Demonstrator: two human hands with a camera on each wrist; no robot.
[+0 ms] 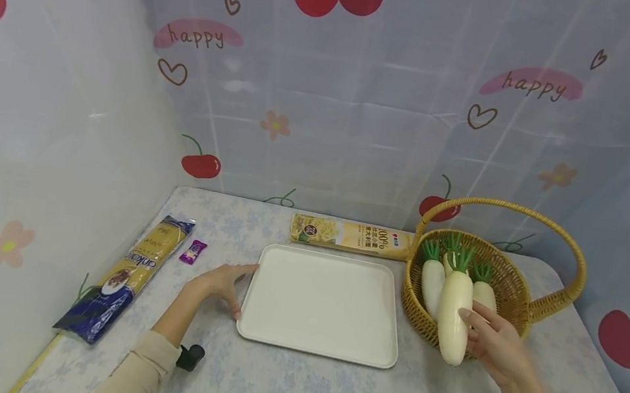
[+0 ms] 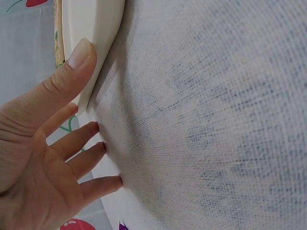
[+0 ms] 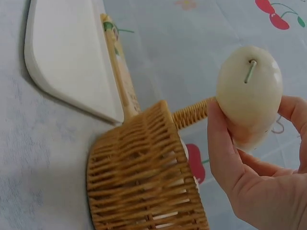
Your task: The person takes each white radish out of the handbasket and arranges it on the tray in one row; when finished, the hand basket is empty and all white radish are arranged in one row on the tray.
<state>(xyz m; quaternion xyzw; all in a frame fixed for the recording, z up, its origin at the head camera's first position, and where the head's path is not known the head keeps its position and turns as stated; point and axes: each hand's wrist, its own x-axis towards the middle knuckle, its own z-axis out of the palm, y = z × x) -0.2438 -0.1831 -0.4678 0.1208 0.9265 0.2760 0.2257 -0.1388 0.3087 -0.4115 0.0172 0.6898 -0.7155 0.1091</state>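
My right hand [image 1: 497, 345] holds a white radish [image 1: 455, 314] with a green top between thumb and fingers, over the front of a wicker basket [image 1: 416, 309]. In the right wrist view, the radish's [image 3: 249, 86] rounded end faces the camera, raised above the basket's rim. Several more white radishes [image 1: 431, 283] lie in the basket. My left hand [image 1: 218, 284] is at the left edge of a white tray [image 1: 325, 304], thumb and fingers spread. From the left wrist, the thumb [image 2: 79, 55] overlaps the tray's side and the other fingers reach down near the cloth.
Behind the tray lies a yellow pasta packet [image 1: 351, 236], its right end by the basket. A blue and gold pasta packet [image 1: 127, 278] lies at the left, with a small purple-wrapped sweet [image 1: 193, 251] beside it. The basket's tall handle [image 1: 505, 205] arches above its rim.
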